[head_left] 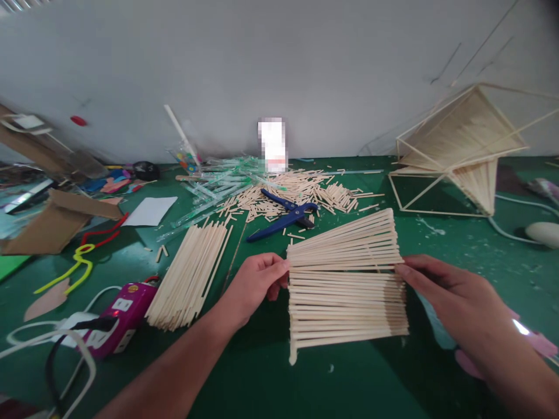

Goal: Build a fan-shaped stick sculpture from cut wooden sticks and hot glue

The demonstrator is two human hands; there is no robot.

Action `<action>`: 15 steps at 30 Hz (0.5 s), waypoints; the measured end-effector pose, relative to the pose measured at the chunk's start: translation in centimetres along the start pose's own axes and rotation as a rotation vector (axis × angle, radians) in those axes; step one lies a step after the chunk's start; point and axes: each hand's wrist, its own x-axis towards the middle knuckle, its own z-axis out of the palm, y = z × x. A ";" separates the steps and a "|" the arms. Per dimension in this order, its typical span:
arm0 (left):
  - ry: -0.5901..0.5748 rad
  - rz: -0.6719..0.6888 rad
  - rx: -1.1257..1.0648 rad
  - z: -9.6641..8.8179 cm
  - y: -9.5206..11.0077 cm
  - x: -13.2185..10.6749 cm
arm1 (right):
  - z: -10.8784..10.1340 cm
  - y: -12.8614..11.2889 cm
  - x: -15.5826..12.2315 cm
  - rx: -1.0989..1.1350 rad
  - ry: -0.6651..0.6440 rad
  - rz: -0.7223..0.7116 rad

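A flat panel of thin wooden sticks [347, 285], glued side by side, lies on the green table [349, 384] in front of me. My left hand [255, 285] pinches the panel's left edge with thumb and fingers. My right hand [441, 291] grips the right edge, fingers closed against the stick ends. Left of the panel lies a loose bundle of long sticks [190, 273].
Blue cutters [283, 216] lie among short cut stick pieces [301, 192] behind the panel. A stick-built frame model [463, 151] stands at the back right. A magenta power strip [120, 314] with cables sits at the left, near cardboard [56, 221] and craft scraps.
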 end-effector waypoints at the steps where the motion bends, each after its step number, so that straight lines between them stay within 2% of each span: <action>1: 0.015 0.003 0.006 0.0 0.0 0.0 | 0.0 0.0 0.0 0.007 -0.004 0.002; 8: 0.097 0.074 0.088 0.1 -0.1 -0.1 | 0.1 0.3 0.1 -0.011 -0.015 0.005; 10: 0.117 0.090 0.108 0.1 -0.2 -0.2 | 0.0 0.2 0.0 -0.031 0.014 -0.050; 12: 0.141 0.101 0.122 0.1 -0.3 -0.3 | -0.1 -0.1 -0.3 -0.065 0.171 -0.193; 14: 0.163 0.104 0.134 0.2 -0.4 -0.3 | -0.1 -0.7 -0.9 -0.117 0.348 -0.408; 15: 0.168 0.105 0.141 0.2 -0.5 -0.3 | 0.0 -1.1 -1.3 -0.143 0.378 -0.532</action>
